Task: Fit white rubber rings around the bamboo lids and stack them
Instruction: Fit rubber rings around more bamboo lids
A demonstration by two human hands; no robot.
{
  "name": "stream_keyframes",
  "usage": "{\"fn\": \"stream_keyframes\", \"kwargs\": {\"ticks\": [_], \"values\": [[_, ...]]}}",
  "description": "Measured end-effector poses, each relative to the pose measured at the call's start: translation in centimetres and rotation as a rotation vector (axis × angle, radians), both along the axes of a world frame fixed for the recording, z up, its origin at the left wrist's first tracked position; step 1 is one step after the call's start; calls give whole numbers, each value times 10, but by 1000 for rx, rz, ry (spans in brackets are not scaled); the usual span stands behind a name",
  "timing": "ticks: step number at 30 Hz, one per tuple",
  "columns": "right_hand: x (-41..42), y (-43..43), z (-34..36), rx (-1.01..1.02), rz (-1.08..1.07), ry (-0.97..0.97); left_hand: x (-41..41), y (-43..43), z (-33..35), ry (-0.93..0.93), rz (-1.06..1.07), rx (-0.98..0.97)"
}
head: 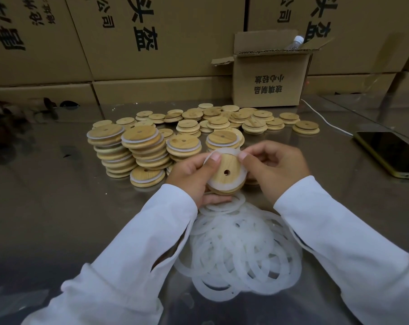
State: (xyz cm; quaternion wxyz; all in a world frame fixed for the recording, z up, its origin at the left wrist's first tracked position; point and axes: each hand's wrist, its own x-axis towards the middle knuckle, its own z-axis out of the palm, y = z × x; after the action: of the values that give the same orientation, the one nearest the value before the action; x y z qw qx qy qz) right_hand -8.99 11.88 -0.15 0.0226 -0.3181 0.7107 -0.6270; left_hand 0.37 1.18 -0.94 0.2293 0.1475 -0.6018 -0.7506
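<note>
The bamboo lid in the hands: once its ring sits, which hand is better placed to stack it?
Left, probably. The left hand grips the bamboo lid from beneath, and the finished stacks stand on its side. The right hand only pinches the white ring's edge.

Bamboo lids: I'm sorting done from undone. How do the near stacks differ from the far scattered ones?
The near stacks carry white rings; the far lids show none. The near stacks rise many lids high; the far lids lie in low, loose piles. Both are round bamboo.

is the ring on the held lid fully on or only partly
Only partly: the ring hugs the lid at its lower edge, but its top arc stands loose above it.
</note>
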Motion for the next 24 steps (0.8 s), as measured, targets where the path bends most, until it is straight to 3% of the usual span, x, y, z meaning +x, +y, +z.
{"fn": "stream_keyframes", "kwargs": {"ticks": [6, 18, 24], "values": [[-2, 3, 3, 12, -11, -106, 2, 1, 1, 3, 24, -52], [5, 2, 3, 20, 21, -67, -2, 5, -1, 61, 148, -139], [13, -8, -7, 5, -1, -229, -4, 6, 0, 72, 252, -85]]}}
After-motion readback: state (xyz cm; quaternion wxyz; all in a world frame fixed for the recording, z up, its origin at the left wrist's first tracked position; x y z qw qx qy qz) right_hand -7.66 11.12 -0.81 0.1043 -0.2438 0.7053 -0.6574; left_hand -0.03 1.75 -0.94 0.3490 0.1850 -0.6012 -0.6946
